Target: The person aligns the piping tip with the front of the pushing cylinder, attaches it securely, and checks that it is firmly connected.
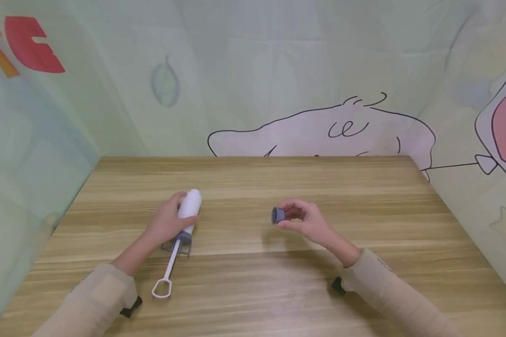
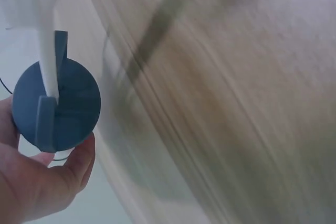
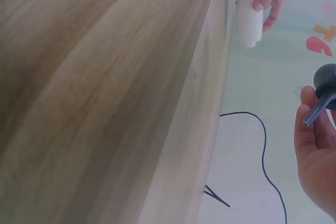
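My left hand grips a white syringe-like tube on the left side, thumb and fingers around its barrel. A grey end collar with two finger tabs faces the left wrist camera. From the collar, a white plunger rod runs back to a loop handle. My right hand pinches a small grey nozzle cap between thumb and fingers, its wide round mouth turned toward the left. In the right wrist view, a thin spout sticks out of the cap beside the fingers. The tube and cap are apart.
A wood-grain table lies beneath both hands. Behind it and at the sides hangs a pale green printed backdrop with cartoon shapes, meeting the table's far edge. Dark wrist devices show at the sleeve cuffs.
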`<state>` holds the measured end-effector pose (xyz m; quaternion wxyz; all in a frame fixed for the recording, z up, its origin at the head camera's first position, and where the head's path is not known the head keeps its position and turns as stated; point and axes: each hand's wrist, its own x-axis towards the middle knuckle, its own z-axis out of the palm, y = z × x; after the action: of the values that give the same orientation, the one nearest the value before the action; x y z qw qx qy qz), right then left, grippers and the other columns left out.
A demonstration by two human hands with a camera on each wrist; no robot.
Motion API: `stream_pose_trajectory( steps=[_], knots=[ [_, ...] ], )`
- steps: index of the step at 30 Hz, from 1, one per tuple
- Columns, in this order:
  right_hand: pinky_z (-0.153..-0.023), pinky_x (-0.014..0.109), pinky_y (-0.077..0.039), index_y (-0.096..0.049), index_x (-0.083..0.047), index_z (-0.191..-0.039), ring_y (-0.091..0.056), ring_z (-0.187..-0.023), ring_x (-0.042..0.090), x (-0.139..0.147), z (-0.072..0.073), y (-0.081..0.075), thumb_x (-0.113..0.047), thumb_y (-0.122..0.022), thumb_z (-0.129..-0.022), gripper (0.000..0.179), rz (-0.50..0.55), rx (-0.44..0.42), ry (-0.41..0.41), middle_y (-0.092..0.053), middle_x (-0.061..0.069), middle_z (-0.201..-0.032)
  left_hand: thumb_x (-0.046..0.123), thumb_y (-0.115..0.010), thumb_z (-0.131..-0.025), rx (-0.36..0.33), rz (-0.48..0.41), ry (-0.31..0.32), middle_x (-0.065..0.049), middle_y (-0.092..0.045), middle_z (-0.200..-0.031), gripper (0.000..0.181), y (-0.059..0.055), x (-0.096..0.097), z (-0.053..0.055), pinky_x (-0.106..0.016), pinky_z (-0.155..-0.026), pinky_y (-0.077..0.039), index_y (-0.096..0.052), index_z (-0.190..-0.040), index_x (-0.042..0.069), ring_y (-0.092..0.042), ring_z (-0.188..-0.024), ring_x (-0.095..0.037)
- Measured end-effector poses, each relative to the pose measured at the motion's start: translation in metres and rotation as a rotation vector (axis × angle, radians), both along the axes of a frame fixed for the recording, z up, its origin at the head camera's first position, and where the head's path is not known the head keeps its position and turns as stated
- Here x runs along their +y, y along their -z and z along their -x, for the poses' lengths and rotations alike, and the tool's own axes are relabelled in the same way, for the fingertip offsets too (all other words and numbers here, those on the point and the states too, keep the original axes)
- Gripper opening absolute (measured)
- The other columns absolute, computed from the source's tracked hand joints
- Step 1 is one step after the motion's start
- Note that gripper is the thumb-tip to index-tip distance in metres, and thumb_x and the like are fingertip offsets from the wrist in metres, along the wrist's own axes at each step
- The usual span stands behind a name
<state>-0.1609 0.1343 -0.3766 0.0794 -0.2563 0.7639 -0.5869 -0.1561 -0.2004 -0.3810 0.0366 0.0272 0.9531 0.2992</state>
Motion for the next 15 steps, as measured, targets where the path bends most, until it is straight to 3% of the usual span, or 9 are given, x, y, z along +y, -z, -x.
stream_pose_trajectory(
  steps=[15],
  knots=[
    [-0.074,0.028,-0.051,-0.056,0.004,-0.101,-0.059,-0.081,0.008,0.001,0.001,0.002,-0.001,-0.067,-0.074,0.03,-0.017,-0.009,0.005,-0.06,0.021,-0.098,0.026,-0.07,-0.073,0.006,-0.081,0.169,-0.022,-0.057,-0.113,0.071,-0.01,0.032,-0.013,-0.032,-0.064,-0.05,-0.035,-0.132,0.009,-0.056,-0.1,-0.033]
  ],
)
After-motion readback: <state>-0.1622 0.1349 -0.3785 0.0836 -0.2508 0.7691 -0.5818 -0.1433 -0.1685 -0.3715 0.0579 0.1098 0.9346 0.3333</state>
